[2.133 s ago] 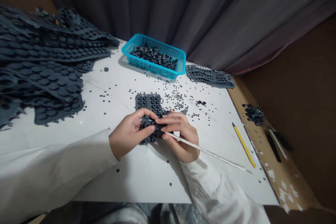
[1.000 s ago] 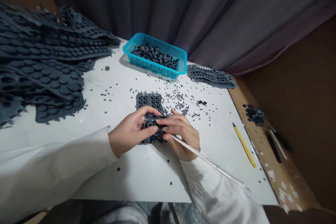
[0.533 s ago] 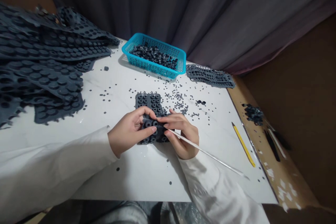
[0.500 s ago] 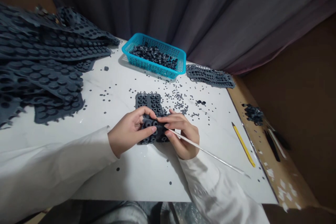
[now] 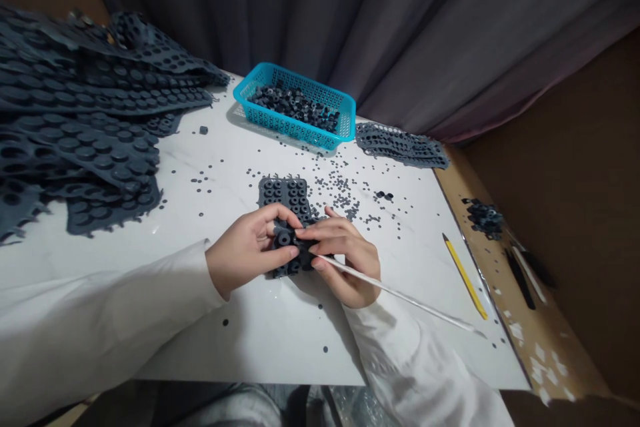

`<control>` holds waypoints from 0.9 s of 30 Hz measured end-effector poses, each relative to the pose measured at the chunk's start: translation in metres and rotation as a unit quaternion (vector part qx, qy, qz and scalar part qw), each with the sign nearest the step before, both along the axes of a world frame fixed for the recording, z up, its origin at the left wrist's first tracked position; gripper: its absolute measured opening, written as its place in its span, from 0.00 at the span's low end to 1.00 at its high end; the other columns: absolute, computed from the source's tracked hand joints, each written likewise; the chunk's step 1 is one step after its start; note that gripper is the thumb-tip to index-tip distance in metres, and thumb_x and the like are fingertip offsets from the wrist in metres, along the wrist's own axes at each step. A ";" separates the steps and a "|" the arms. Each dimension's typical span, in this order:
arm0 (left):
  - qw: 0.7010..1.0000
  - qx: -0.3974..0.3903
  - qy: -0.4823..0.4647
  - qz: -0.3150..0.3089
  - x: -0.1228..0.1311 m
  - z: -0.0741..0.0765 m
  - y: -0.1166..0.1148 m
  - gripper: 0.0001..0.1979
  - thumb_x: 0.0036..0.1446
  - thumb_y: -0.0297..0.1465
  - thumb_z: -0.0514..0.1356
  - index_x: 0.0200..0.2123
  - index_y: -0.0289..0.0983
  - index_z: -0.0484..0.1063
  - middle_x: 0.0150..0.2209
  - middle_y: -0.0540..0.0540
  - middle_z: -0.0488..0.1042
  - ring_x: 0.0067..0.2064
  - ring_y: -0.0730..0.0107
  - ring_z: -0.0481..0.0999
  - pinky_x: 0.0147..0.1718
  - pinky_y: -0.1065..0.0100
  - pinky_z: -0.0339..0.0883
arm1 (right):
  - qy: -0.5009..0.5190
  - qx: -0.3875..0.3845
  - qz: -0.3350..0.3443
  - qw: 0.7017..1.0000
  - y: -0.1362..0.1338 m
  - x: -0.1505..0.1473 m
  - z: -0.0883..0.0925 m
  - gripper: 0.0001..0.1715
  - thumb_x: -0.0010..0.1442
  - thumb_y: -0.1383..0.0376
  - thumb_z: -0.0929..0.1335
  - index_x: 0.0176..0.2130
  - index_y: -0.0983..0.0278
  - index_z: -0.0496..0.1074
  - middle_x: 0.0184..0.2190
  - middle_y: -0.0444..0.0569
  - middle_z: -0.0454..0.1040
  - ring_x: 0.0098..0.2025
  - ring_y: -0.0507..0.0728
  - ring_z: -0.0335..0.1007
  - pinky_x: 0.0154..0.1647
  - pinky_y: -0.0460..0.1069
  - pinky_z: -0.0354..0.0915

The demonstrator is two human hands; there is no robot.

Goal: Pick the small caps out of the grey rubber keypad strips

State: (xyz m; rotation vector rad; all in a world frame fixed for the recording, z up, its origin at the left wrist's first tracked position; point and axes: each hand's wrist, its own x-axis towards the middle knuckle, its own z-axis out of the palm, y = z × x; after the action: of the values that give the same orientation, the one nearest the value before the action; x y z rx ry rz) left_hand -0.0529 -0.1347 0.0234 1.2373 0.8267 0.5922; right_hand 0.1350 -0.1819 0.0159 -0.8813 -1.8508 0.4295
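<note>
Thumb and fingers of my left hand pinch a dark grey rubber sheet piece with raised ring-shaped studs. My right hand grips a thin white stick, its rear end pointing to the lower right. The stick's front tip is hidden at my right fingertips, which also press on the studded piece. Both hands' fingertips nearly meet over it. Just beyond lies a second studded rubber sheet, flat on the white table; the hands cover where the two pieces meet.
A blue basket of small dark rubber parts stands at the back. Large studded rubber sheets pile up at left. A perforated strip, a yellow pencil-like tool and a dark heap lie right. Small discs are scattered about.
The studded piece has bent and tilted between my hands. My right fingers have shifted slightly left over it, and the stick's rear end has moved a little right.
</note>
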 end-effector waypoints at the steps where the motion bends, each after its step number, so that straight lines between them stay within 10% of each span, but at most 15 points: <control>1: 1.000 -0.003 0.002 0.001 0.000 0.001 0.000 0.16 0.44 0.31 0.66 0.36 0.37 0.65 0.26 0.52 0.71 0.27 0.73 0.68 0.27 0.73 0.61 | -0.003 -0.001 0.001 1.000 0.000 0.000 0.000 0.03 0.60 0.67 0.68 0.37 0.60 0.72 0.41 0.53 0.81 0.44 0.58 0.76 0.60 0.64 0.62; 27: 0.998 -0.025 0.051 0.006 0.000 -0.008 0.003 0.15 0.47 0.37 0.64 0.37 0.36 0.69 0.20 0.55 0.64 0.21 0.75 0.60 0.22 0.72 0.50 | -0.001 0.004 0.000 1.000 0.002 -0.002 0.000 0.01 0.61 0.66 0.68 0.37 0.60 0.71 0.40 0.53 0.81 0.42 0.57 0.75 0.59 0.62 0.64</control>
State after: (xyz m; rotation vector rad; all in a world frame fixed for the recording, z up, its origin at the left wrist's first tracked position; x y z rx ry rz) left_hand -0.0531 -0.1317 0.0157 1.2261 0.9307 0.5187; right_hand 0.1334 -0.1804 0.0160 -0.8773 -1.8539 0.4217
